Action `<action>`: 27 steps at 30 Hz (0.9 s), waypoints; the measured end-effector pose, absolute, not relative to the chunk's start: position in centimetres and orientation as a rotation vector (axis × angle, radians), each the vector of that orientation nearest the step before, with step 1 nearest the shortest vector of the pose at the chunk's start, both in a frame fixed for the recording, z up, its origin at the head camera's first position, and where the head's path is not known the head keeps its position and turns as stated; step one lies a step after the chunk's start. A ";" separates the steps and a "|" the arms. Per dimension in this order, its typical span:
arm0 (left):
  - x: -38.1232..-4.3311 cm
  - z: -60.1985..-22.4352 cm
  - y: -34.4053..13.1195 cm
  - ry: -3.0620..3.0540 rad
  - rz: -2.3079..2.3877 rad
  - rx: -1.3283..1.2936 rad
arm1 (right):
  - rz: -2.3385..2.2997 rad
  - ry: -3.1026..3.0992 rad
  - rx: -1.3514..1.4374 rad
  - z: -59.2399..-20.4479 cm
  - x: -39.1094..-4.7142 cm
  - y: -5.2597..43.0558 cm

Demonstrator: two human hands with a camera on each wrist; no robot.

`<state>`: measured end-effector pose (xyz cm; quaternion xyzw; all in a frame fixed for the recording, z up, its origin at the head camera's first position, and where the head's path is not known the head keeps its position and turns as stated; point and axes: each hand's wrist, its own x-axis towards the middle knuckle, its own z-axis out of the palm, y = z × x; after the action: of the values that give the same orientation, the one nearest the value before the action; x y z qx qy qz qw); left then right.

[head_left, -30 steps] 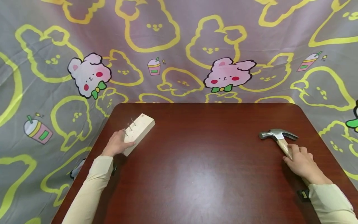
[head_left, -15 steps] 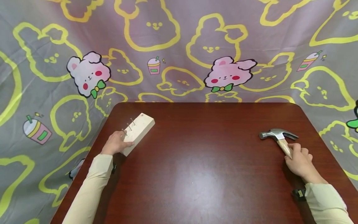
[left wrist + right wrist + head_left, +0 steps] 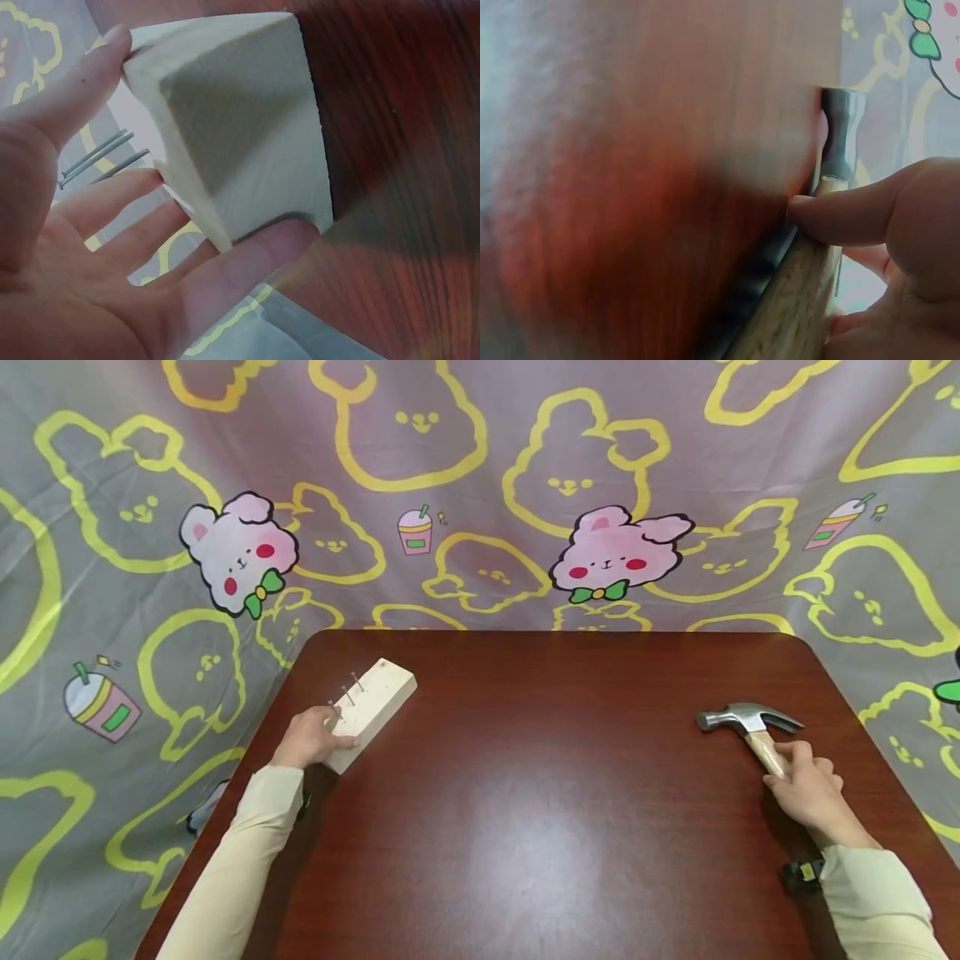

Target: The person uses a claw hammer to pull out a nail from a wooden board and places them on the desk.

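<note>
At the left of the table lies a pale wooden block (image 3: 378,693), with three nails (image 3: 349,696) standing out of its top face. My left hand (image 3: 307,737) holds its near end; in the left wrist view the thumb (image 3: 82,82) is on one side and the fingers on the other. The nails (image 3: 97,157) rise close to those fingers. Over at the right, a claw hammer (image 3: 746,718) with a steel head and wooden handle lies with its head pointing away. My right hand (image 3: 810,789) grips the handle (image 3: 791,300), thumb along it, covering its lower part.
The dark reddish-brown table (image 3: 510,760) has rounded far corners and a glare spot near its middle. A grey curtain (image 3: 480,485) with cartoon prints stands around its back and sides, close to the block on the left.
The right hand has shifted slightly on the hammer handle, its fingers drawn in and its wrist a little to the left. The block, the hammer and the left hand stay nearly in place.
</note>
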<state>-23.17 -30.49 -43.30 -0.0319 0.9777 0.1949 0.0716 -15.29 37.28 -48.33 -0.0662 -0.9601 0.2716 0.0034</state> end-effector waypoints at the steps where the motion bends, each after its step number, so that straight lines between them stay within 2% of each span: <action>1: -23.3 -43.3 -30.4 2.938 0.580 -0.094 | 0.865 -3.008 -0.208 -48.2 -15.3 37.4; 6: -23.9 -43.4 -30.2 2.909 0.568 -0.091 | 0.857 -2.994 -0.218 -48.2 -15.2 37.6; 13: -25.1 -43.8 -29.3 2.873 0.583 0.088 | 0.856 -2.993 -0.206 -48.3 -15.3 37.7; 27: -26.8 -43.9 -21.7 2.740 0.676 0.502 | 0.854 -3.026 -0.189 -47.9 -15.6 38.1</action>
<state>-26.78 -21.73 -43.85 0.1734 0.9468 0.2337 0.1370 -15.57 38.12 -47.95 -0.0601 -0.9607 0.2710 -0.0042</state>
